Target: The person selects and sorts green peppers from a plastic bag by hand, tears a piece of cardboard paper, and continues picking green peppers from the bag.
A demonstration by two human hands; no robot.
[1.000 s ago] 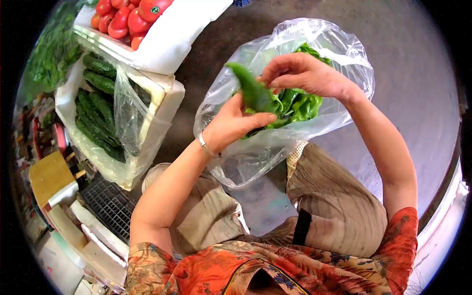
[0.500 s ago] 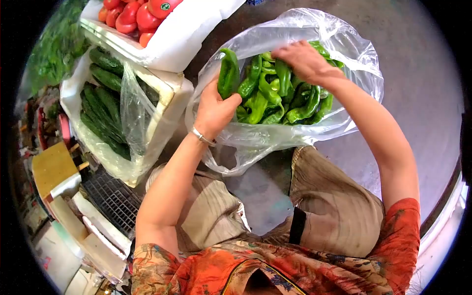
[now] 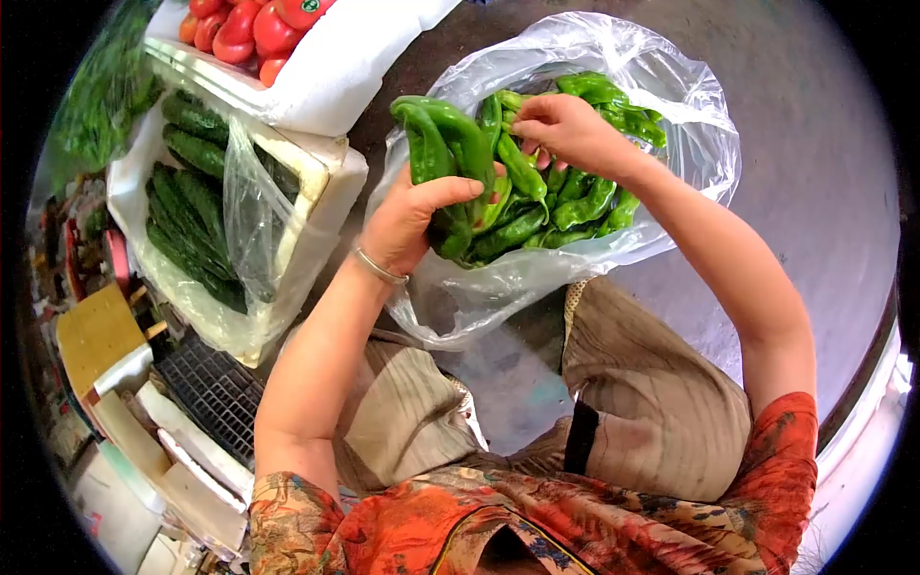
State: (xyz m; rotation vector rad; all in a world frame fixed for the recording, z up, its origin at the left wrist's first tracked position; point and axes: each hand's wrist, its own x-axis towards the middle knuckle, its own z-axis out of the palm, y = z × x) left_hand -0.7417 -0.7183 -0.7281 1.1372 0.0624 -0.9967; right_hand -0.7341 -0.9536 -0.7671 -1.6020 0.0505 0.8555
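Note:
A clear plastic bag (image 3: 700,105) lies open on the floor between and beyond my knees, with many green peppers (image 3: 585,203) inside. At the bag's left side, my left hand (image 3: 407,216) is wrapped round long green peppers (image 3: 446,139), its thumb across them; they point up and away from me. Over the middle of the pile is my right hand (image 3: 565,134), its fingers bent and touching or just above the peppers. Whether anything small is between its thumb and fingertips cannot be made out.
A white foam box (image 3: 350,177) lined with plastic holds cucumbers (image 3: 196,225) at the left. Above it, another white box (image 3: 335,91) holds red tomatoes (image 3: 254,34). Leafy greens (image 3: 105,96) are at the upper left edge. A black crate (image 3: 216,393) lies at lower left.
My left hand now holds more than the single pepper seen half a second ago. My right hand has moved slightly down and towards my left hand since then.

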